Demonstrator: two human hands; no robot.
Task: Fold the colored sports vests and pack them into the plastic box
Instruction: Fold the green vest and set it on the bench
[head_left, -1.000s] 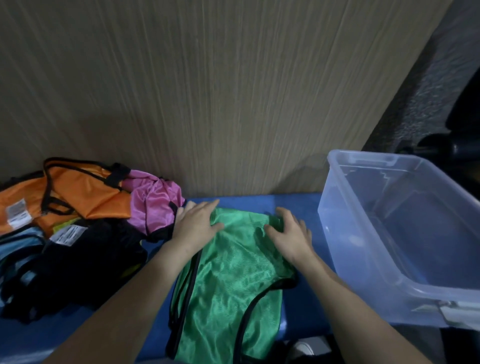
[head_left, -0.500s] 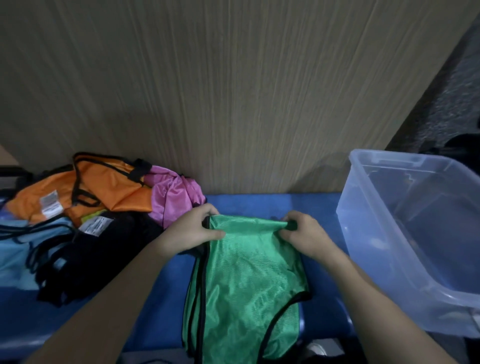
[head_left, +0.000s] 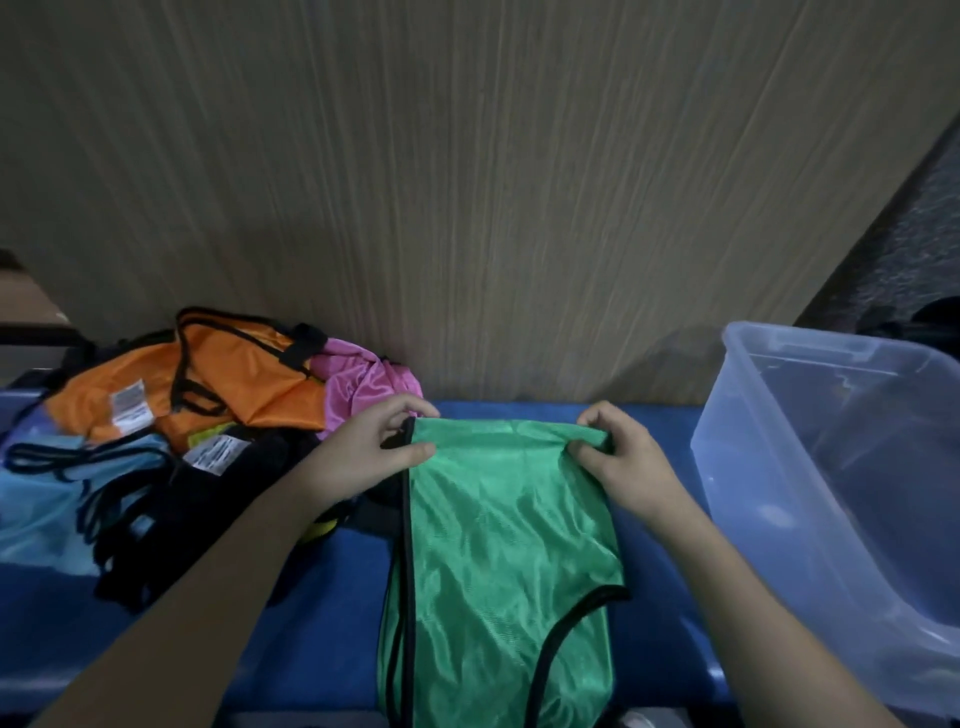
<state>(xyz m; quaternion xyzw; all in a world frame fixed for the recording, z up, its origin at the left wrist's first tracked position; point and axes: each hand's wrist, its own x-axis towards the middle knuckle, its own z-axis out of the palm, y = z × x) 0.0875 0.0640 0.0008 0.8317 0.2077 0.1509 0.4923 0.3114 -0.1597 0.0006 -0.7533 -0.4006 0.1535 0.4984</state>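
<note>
Both hands pinch the green vest's (head_left: 498, 545) far edge at frame ctr: left hand (head_left: 371, 452) on its left corner, right hand (head_left: 626, 460) on the right. Vest lies on blue desk (head_left: 311, 623); plastic box (head_left: 831, 467) at right, vest pile (head_left: 171, 415) mid-left.

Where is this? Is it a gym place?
Maybe a sports storeroom or changing room, though that's a guess. A pile of team vests lies on a blue padded surface beside a clear plastic box, against a wood-grain wall panel.
</note>
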